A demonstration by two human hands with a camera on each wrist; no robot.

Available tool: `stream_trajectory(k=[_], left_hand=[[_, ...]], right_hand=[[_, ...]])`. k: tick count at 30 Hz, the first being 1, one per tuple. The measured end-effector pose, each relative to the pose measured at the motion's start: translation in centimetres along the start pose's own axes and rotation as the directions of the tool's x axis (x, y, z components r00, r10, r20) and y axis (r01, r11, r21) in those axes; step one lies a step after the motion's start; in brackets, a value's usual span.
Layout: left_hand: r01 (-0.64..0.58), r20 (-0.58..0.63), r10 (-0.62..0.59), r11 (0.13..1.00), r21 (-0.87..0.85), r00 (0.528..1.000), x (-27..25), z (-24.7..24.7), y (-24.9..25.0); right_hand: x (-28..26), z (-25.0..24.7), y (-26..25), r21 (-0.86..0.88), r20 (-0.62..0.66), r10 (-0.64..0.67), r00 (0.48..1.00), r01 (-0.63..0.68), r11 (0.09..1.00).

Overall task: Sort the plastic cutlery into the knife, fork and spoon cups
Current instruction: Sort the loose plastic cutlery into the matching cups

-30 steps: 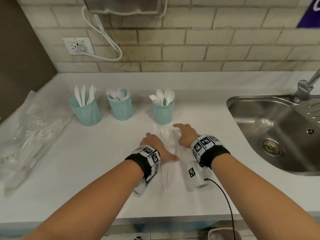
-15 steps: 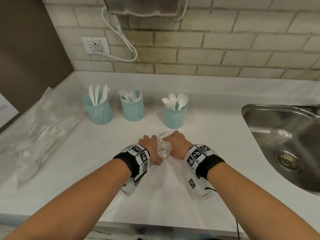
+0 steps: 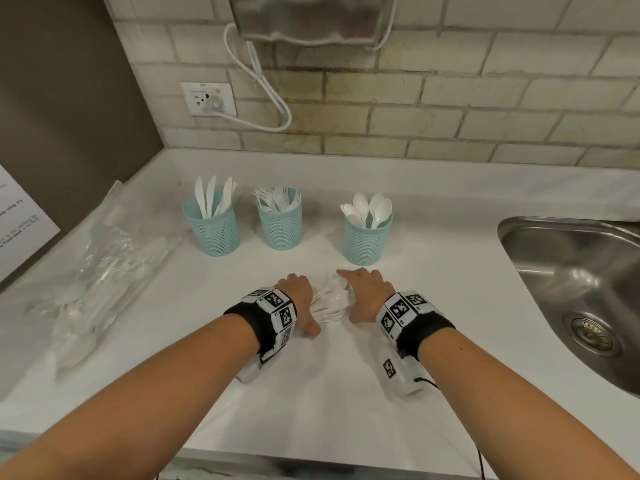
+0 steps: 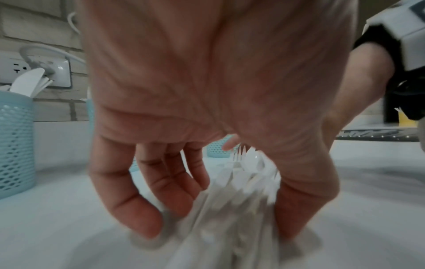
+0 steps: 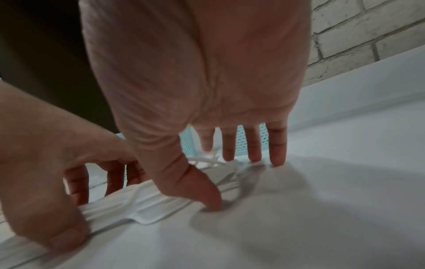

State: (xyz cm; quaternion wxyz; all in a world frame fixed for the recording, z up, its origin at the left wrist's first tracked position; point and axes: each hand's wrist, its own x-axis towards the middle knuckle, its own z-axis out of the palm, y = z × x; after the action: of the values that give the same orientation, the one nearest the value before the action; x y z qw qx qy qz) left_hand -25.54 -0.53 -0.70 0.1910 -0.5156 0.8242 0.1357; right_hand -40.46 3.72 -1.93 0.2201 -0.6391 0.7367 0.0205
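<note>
Risk imo: cutlery pile (image 3: 330, 303) sits on the counter (image 3: 450, 271) just in front of the spoon cup (image 3: 367, 239), left hand (image 3: 296, 299) curled round it w/ fingers + thumb, right hand (image 3: 363, 294) pressing straight-fingered from the other side, so a loose squeeze prob lets pieces fan out or skid off.

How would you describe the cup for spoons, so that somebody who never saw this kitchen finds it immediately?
Start at the steel sink on the right of the white counter. Three light-blue mesh cups stand in a row left of it, before the brick wall. The spoon cup is the one nearest the sink, set apart from the other two, and it alone shows rounded white spoon bowls above its rim.
</note>
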Motion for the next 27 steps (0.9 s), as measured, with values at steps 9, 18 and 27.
stream_trajectory(k=[9,18,27], left_hand=[[-0.096,0.022,0.097,0.995,-0.03,0.995,0.7,0.1,-0.9],[-0.183,-0.073,0.185,0.983,0.027,0.98,0.8,1.5,-1.4],[-0.263,-0.15,0.243,0.956,-0.132,0.958,1.0,1.2,-3.9]], right_hand=[[0.1,1.0,-1.7,0.114,0.042,-0.085,0.996,0.079,0.99],[-0.2,1.6,-2.2,0.324,-0.036,-0.065,0.997,0.074,0.943],[-0.3,1.2,-2.0,0.709,-0.154,-0.063,0.986,0.154,0.688]])
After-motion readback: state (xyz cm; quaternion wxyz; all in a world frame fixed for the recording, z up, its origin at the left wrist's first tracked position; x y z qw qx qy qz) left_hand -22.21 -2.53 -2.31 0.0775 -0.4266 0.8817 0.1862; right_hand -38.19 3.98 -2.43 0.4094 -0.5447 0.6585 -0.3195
